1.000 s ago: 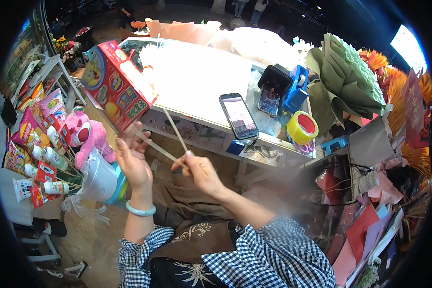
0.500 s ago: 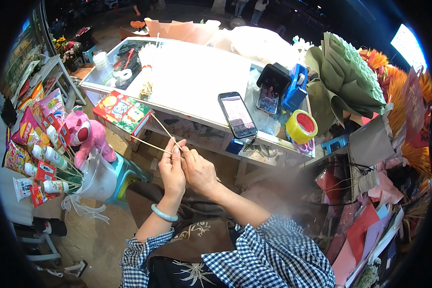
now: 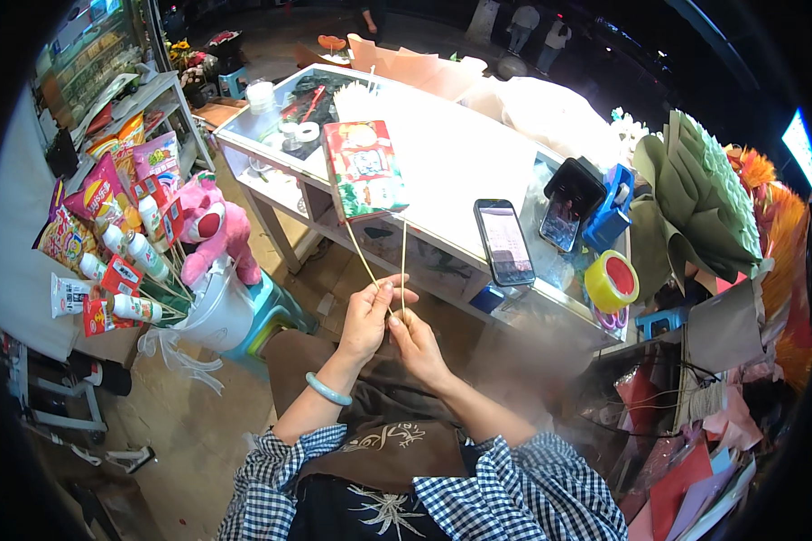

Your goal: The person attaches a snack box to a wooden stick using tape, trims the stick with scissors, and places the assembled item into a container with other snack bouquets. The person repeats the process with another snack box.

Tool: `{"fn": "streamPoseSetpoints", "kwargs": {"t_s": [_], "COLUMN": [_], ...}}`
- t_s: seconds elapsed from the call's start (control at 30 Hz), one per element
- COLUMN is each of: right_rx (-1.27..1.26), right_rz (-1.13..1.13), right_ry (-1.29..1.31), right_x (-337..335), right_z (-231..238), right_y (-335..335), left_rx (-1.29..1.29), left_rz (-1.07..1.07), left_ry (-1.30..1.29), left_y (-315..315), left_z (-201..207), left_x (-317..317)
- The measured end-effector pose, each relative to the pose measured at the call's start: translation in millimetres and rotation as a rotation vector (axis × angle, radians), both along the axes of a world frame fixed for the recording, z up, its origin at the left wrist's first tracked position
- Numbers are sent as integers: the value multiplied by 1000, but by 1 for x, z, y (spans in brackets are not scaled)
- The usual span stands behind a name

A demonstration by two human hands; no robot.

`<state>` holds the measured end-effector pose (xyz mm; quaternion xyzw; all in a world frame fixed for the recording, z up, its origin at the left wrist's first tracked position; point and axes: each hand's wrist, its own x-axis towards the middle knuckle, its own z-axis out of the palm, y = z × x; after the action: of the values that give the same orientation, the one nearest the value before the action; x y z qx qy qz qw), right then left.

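Note:
A red and green snack box point(image 3: 364, 169) stands up on two thin wooden skewers point(image 3: 362, 250) that run from its lower edge down to my hands. My left hand point(image 3: 364, 323) pinches the skewers between thumb and fingers, with some fingers stretched out behind. Just right of it and lower, my right hand point(image 3: 419, 344) is closed on the skewers' lower part. The skewers draw close together at my hands and spread apart at the box. Their bottom ends are hidden by my fingers.
Ahead is a white table point(image 3: 442, 153) bearing a phone point(image 3: 503, 242), a blue tape dispenser point(image 3: 611, 209) and yellow tape point(image 3: 612, 281). A white bucket point(image 3: 216, 302) at left holds a pink plush toy point(image 3: 221, 230) and snacks on sticks. A green-wrapped bouquet point(image 3: 695, 194) stands at right.
The box on its skewers has swung from tilted left to nearly upright. My hands have moved right and slightly down, and my right hand has drawn a little apart from the left.

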<state>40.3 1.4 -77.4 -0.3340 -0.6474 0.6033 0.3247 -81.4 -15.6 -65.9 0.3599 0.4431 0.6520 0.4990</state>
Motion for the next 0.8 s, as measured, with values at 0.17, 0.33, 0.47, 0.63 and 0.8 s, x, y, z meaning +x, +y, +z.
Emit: {"fn": "streamPoseSetpoints", "kwargs": {"t_s": [0.17,0.33,0.47,0.63,0.8], "right_rx": [-108,-249,-257,-219,-274], "right_rz": [-33,14,23,16,-29], "right_ry": [18,151,215,312,327], "right_x": [4,1,1,1,2], "right_z": [-13,-18,-19,-22,-25], "right_y": [-9,-19,-20,-16,-24], "left_rx": [4,27,42,90,-14], "left_rz": [-84,-122,-168,-249,-225], "left_ry": [-58,-125,-169,-322,-499], "left_y": [2,4,3,-9,-19], "left_z": [-7,-9,-9,-13,-19], "left_x": [0,-4,-3,11,16]}}
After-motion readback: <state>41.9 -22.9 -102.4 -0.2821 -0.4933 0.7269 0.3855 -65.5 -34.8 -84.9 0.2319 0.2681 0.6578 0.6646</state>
